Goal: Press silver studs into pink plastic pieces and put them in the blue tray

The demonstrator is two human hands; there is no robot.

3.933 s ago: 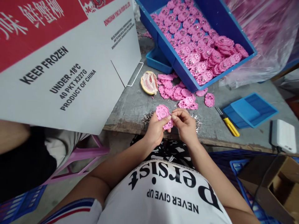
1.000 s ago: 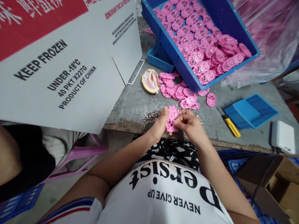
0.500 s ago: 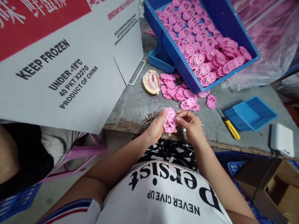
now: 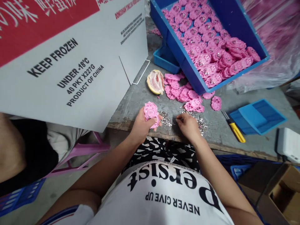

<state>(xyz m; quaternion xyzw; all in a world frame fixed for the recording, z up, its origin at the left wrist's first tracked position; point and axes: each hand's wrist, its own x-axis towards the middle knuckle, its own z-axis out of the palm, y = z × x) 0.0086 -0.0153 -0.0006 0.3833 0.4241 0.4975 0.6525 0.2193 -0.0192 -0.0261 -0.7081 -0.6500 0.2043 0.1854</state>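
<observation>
My left hand (image 4: 140, 126) grips a pink plastic piece (image 4: 150, 110) with a scalloped edge, its thumb lying across the lower part. On the table, my right hand (image 4: 188, 126) is closed in a pinch among small shiny metal parts (image 4: 201, 124); whatever its fingertips hold is too small to make out. More metal bits (image 4: 167, 119) lie between the two hands. Just beyond them is a loose heap of similar pink pieces (image 4: 182, 93). A large blue bin (image 4: 187, 70) behind the heap holds many pink pieces fitted with shiny parts.
A white and red carton (image 4: 93, 78) stands at the left, with a cut citrus fruit (image 4: 155, 82) beside it. Rightward lie a yellow-handled screwdriver (image 4: 237, 132), blue trays (image 4: 262, 117) and a white device (image 4: 289, 143). Another person's leg (image 4: 10, 147) shows at far left.
My hands have parted. The left has moved left with the pink piece, while the right has come away from it and down to the metal parts on the table.
</observation>
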